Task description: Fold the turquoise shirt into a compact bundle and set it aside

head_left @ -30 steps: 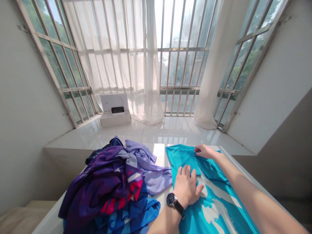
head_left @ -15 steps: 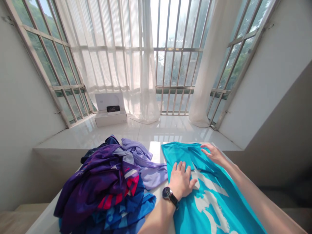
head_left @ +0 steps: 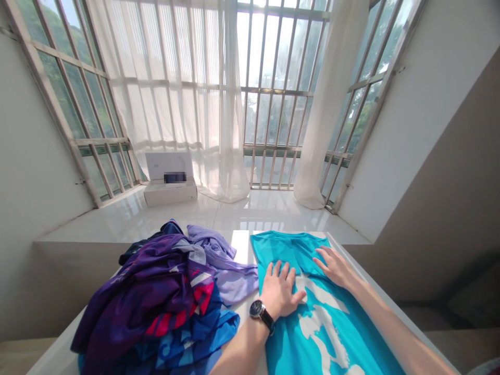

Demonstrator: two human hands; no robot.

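Observation:
A turquoise shirt (head_left: 289,338) with large white lettering lies spread over the right half of the white table, its far end a little wrinkled. My left hand (head_left: 279,291), with a black-strapped watch (head_left: 258,310) at the wrist, rests flat on the shirt's left side, fingers spread. On the far right part of the cloth lies my right hand (head_left: 334,266), its fingers stretched out and apart. Neither hand grips anything. Left of my left hand, a lavender garment (head_left: 238,281) reaches up to the shirt's edge.
A heap of clothes (head_left: 136,291), purple, pink and blue, covers the table's left half. Beyond the table, a white box (head_left: 170,192) with a dark device (head_left: 175,177) stands on the glossy window ledge (head_left: 219,213). Sheer curtains (head_left: 175,94) hang before barred windows.
My right hand has come nearer, from the shirt's far right corner down onto the cloth. My left hand stays flat in place. The whole view has shifted slightly.

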